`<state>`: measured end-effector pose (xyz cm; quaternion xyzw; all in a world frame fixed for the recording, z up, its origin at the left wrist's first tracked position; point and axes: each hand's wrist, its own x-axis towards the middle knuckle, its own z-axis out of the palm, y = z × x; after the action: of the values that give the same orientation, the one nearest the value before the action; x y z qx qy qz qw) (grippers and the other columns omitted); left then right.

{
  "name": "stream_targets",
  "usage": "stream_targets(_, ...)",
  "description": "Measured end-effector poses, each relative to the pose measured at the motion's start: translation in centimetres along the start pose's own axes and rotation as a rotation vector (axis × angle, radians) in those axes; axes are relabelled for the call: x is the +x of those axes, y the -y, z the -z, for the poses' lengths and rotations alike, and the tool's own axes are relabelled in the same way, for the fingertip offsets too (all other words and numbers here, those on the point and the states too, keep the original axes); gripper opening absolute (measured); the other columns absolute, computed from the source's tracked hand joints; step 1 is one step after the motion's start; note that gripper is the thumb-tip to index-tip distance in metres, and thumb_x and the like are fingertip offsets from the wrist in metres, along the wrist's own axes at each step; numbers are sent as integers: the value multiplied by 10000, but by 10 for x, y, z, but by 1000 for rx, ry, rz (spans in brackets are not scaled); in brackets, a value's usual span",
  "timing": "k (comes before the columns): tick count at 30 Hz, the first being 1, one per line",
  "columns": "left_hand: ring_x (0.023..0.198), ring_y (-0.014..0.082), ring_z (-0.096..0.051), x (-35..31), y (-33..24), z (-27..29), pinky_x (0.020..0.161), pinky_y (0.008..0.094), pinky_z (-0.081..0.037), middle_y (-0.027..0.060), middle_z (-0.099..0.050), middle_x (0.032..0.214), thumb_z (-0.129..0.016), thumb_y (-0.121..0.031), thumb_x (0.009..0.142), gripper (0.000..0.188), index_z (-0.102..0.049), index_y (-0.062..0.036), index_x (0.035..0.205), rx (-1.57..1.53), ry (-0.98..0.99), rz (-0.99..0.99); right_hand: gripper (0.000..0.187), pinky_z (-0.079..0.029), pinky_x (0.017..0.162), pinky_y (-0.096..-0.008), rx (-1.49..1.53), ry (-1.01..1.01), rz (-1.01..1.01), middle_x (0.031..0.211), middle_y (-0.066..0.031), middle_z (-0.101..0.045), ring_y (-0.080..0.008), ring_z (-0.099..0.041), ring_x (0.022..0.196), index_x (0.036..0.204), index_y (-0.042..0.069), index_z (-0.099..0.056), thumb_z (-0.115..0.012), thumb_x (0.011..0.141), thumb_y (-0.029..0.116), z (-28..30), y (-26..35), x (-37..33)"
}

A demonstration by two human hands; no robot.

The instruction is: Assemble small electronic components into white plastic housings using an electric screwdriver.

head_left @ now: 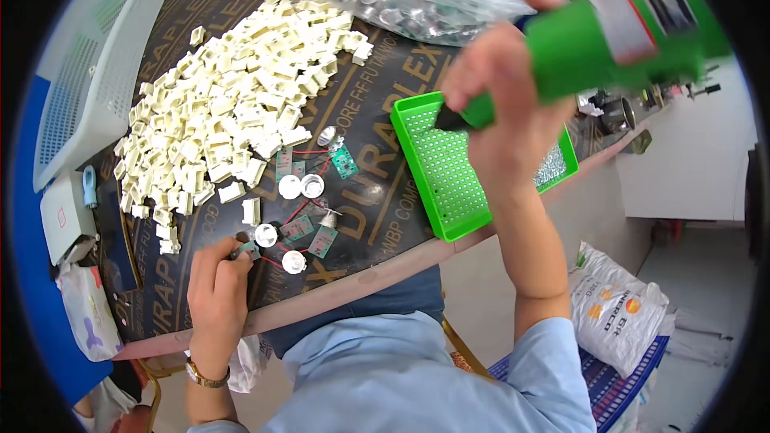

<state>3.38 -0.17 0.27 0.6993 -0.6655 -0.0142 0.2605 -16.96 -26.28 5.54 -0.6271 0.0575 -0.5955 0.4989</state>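
My right hand (504, 84) is wrapped round a green electric screwdriver (561, 52), partly blurred. Its black tip (451, 119) hangs over a green perforated tray (439, 220); small silver screws (552, 167) lie at the tray's right end. My left hand (218, 289) is at the table's near edge, its fingers closed on a small green circuit board (250, 250). Beside that hand, shiny round reflector cups (293, 262) and more circuit boards (323, 241) lie joined by red wires. A cream plastic housing (251, 211) rests just beyond them.
A large heap of cream housings (216, 96) covers the table's left side. A clear plastic bag (385, 0) of reflector parts sits at the back. White baskets (96, 72) and a white box (67, 216) stand at left. A white sack (613, 305) rests at lower right.
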Motion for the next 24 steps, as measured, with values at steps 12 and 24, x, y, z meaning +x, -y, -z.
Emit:
stream_targets(12, 835, 310, -616, -4, 2, -2, 714, 392, -507, 159, -660, 1029, -712, 98, 779, 180, -594, 11, 884, -16, -34, -5, 550, -474, 892, -274, -176, -50, -242, 1160, -46, -635, -110, -587, 997, 1291, 25, -503, -770, 810, 47, -10, -1, -14)
stream_targets(24, 824, 299, -619, -3, 5, 0, 694, 382, -509, 146, -667, 1031, -728, 93, 766, 189, -617, 3, 890, -33, -41, -10, 401, -413, 457, -237, -272, 15, -24, 713, -52, -566, -93, -516, 502, 1262, -61, -436, -602, 900, -17, -11, -9, -14)
